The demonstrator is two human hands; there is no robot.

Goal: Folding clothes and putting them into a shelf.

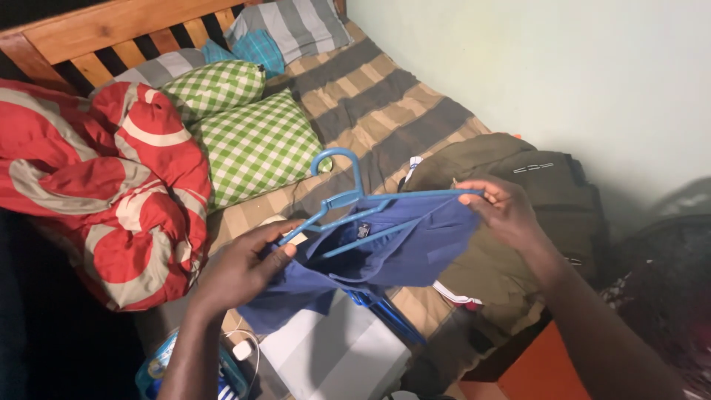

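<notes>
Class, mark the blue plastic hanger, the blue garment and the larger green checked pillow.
blue plastic hanger [337, 159], head view, on its hook.
blue garment [415, 248], head view, on the cloth's middle.
green checked pillow [255, 144], head view, on its centre.

Dim indoor light, dark left edge, soft blur throughout.

A wooden-framed bed [96, 33] with a brown-and-grey striped sheet [385, 111] carries two green checked pillows [252, 144], a striped pillow [296, 26], a red patterned duvet [104, 192] and olive-green clothing [511, 222].
</notes>
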